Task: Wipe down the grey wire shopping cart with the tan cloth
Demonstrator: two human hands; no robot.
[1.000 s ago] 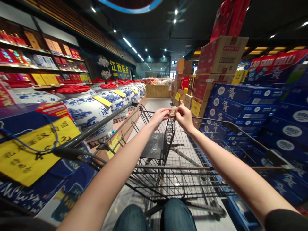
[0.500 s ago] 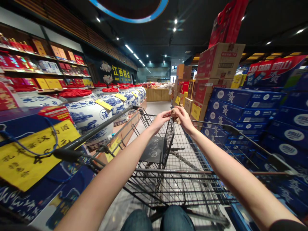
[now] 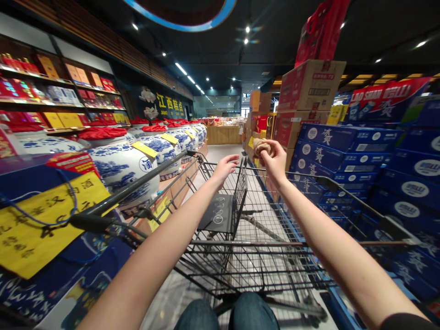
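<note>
A crumpled brown cloth (image 3: 263,149) is pinched in my right hand (image 3: 276,160), above the right part of a black wire shopping cart (image 3: 247,245). My left hand (image 3: 225,170) is apart from it, over the cart's folding seat (image 3: 217,213), with its fingers stretched toward the right and nothing in them. The cart lies on its side or is seen at an odd angle; I cannot tell which. Both forearms reach forward over its frame.
Blue-and-white jars (image 3: 125,167) with red cloth tops line the left side, near a yellow price sign (image 3: 44,220). Stacked blue boxes (image 3: 330,137) and brown cartons (image 3: 307,85) stand on the right. A wooden counter (image 3: 223,135) is far ahead.
My hands have moved apart. The right hand has shifted right with the brown cloth, which now shows more, and the left hand has come away from it.
</note>
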